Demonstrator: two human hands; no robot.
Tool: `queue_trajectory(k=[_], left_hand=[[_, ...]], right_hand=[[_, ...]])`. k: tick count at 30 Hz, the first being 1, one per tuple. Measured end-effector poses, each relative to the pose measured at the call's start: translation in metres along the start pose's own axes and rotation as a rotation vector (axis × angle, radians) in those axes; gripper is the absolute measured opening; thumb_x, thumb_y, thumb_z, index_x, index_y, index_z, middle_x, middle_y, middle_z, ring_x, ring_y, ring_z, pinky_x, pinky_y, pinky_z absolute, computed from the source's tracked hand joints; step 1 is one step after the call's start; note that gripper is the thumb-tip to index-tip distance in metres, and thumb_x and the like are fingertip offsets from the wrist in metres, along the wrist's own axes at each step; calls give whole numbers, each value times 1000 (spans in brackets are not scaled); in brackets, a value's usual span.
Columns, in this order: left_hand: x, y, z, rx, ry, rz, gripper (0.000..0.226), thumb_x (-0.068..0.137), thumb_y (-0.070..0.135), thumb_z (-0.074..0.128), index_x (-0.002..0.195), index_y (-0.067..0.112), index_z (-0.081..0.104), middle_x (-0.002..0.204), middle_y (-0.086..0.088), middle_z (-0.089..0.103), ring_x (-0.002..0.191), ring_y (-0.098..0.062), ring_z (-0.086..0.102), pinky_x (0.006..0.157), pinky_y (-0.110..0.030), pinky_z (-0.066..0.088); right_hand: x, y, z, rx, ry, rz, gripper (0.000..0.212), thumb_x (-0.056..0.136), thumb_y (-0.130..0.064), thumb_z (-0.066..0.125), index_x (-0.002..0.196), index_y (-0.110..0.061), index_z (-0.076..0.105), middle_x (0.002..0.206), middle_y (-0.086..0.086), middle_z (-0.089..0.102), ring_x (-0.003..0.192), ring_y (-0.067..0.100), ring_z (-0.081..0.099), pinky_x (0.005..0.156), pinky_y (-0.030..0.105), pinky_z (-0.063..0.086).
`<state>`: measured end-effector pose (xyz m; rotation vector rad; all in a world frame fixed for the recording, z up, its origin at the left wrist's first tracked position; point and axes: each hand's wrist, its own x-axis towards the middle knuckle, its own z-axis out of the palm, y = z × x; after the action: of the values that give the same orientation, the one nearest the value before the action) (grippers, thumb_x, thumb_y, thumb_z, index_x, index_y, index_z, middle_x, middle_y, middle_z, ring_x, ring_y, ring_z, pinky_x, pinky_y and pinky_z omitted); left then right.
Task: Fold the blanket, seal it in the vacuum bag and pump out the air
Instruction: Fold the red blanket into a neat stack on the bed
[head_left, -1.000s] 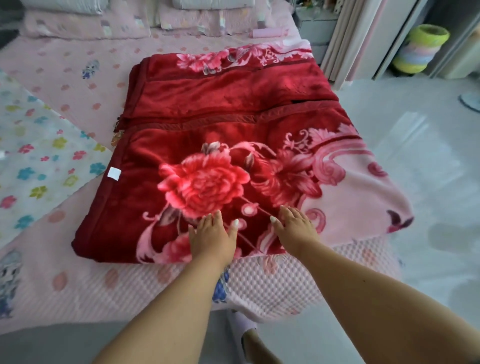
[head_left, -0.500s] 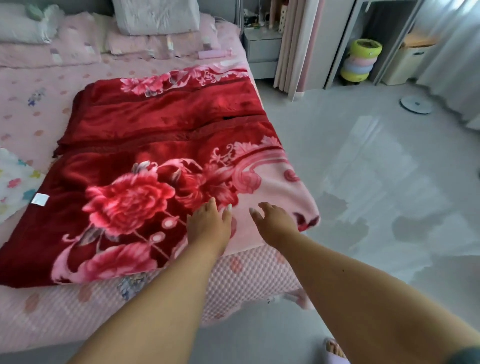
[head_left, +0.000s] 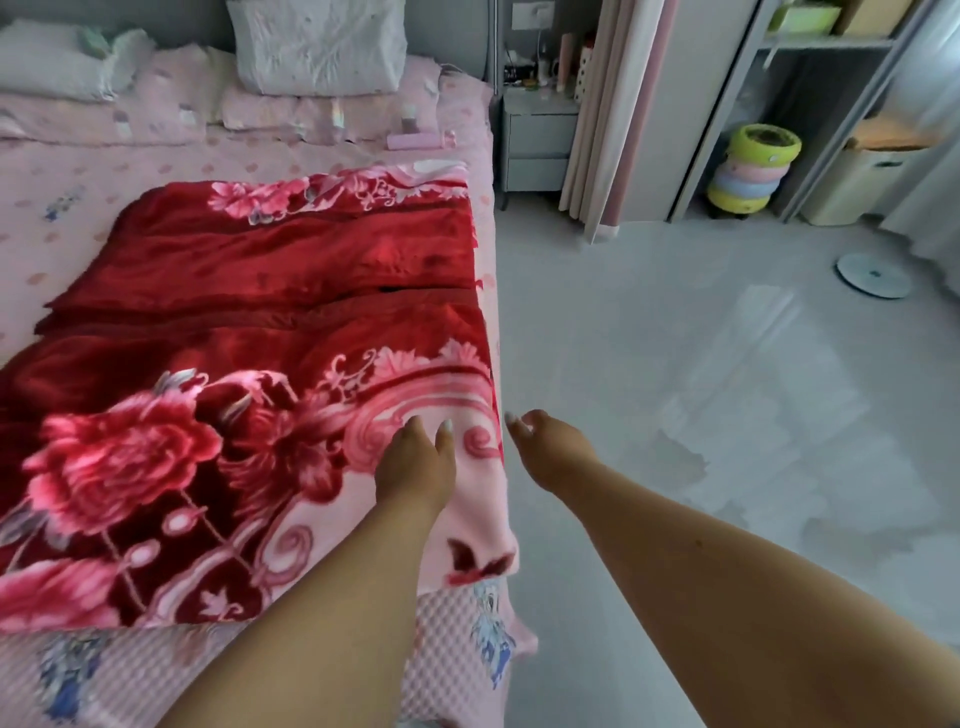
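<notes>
Looking down at the bed (head_left: 249, 156), you've got the red floral blanket (head_left: 270, 322) lying folded on the pink bedspread, its right edge running right along the side of the mattress. Your left hand (head_left: 415, 467) is resting on the pink border of the blanket near that edge, seen from the back, fingers fairly straight and not gripping anything as far as I can see. Your right hand (head_left: 550, 447) is just off the side of the bed, over the floor (head_left: 727, 364), close beside the blanket's edge but I can't tell if it's actually touching it; fingers look loosely curled with nothing in them. It's all a bit motion-blurred though.

Up at the head of the bed there are pillows (head_left: 317, 47), and past the corner a grey nightstand (head_left: 537, 140). Over by the shelving sits a stack of pastel rings (head_left: 753, 171), with a round white disc (head_left: 872, 275) on the floor further right.
</notes>
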<state>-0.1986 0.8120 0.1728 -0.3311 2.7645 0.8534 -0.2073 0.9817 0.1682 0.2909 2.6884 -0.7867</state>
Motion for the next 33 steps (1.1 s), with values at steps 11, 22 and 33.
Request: queue_trajectory(k=[11,22,33], left_hand=[[177,78,-26,-47,150,-71,61,99,45,34,142,2,35,142,-22,44,130,-36,41,106,-41,33],[336,118,-52,-87,155,-94,59,99,48,34,140,6,40,138,-16,48,129,-30,44,104,-37,35],[559,123,-50,-39,314,-302,52,98,48,36,140,18,44,145,-10,44,137,-26,34,115,-49,23]], right_hand=[[195,-42,-114,-76,22,-104,58,95,-60,24,114,-15,55,107,8,63,95,27,58,77,32,44],[405,-123,-143,-91,-23,-157,55,95,-57,29,121,-14,51,102,7,63,92,27,59,74,31,45],[672,-221,-145,-230,-140,-366,54,94,-54,36,132,-16,46,119,13,61,103,32,60,86,39,50]])
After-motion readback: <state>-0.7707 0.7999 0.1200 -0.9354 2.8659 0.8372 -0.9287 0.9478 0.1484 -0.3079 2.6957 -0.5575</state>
